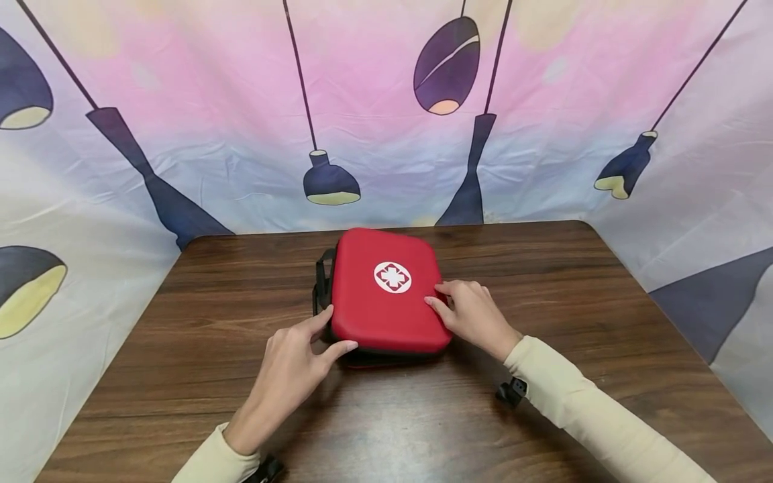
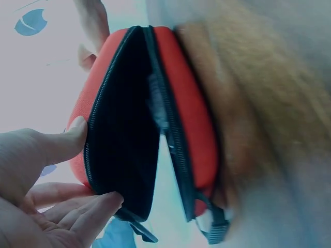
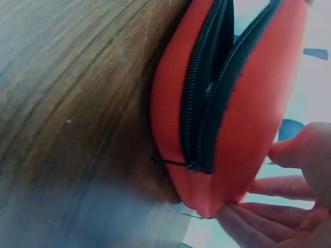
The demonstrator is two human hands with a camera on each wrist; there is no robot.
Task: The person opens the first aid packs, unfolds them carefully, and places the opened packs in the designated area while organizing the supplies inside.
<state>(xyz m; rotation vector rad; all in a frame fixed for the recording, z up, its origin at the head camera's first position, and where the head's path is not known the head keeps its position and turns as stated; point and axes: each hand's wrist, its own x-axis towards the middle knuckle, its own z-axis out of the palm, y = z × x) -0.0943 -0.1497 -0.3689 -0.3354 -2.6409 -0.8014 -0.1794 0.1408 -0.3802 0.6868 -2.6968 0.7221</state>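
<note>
A red first aid case with a white cross emblem lies on the wooden table, its lid lifted slightly on the near left side. My left hand holds the lid's near-left corner between thumb and fingers. Through the left wrist view, the zipper is undone, and the dark inside shows between lid and base. On the opposite side, my right hand rests its thumb and fingertips against the lid's right edge. The right wrist view shows those fingers lying fairly straight against the red shell.
A black carry handle sticks out from the case's left side. The dark wooden table extends around the case. A cloth backdrop printed with lamps hangs behind the table and along both sides.
</note>
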